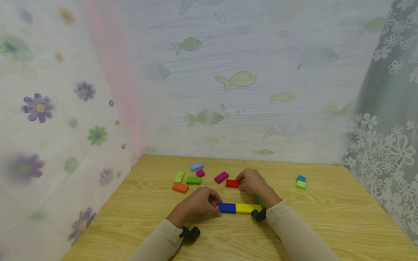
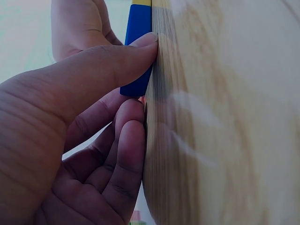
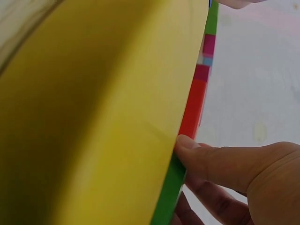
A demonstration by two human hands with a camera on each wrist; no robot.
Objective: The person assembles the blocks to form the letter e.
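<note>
My left hand (image 1: pixel 200 201) pinches the left end of a blue block (image 1: pixel 226 207), thumb on the near side and fingers on the far side. The blue block's right end touches a yellow block (image 1: pixel 245 208), making one straight row on the table. My right hand (image 1: pixel 254 182) holds the right end of a red block (image 1: pixel 232 183) between thumb and fingers, behind that row. Under the right wrist lies a green block (image 1: pixel 260 200), mostly hidden; it shows behind the yellow one in the right wrist view. Whether the red block touches the table I cannot tell.
Back left on the wooden table (image 1: pixel 130 214) lie an orange block (image 1: pixel 180 187), lime block (image 1: pixel 179 177), green block (image 1: pixel 194 180), light blue block (image 1: pixel 196 166) and two magenta blocks (image 1: pixel 221 177). At right, a teal block (image 1: pixel 301 178) sits against another lime block (image 1: pixel 300 185). Patterned curtains surround the table.
</note>
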